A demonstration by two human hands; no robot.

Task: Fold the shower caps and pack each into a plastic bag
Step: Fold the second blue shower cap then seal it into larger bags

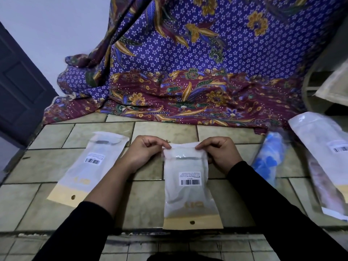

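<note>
A frosted plastic bag (189,189) with a barcode label and a tan header strip lies in the middle of the tiled surface. My left hand (145,151) pinches the far left corner of its flap. My right hand (219,154) pinches the far right corner. A second bag (90,166) of the same kind lies flat to the left. A blue and white shower cap (269,159) lies bunched to the right, apart from both hands.
Another filled plastic bag (327,159) lies at the right edge. Purple and maroon floral cloth (188,72) drapes over the back of the tiled surface (41,200). A dark door (17,87) stands at the left. The surface's front edge runs below my forearms.
</note>
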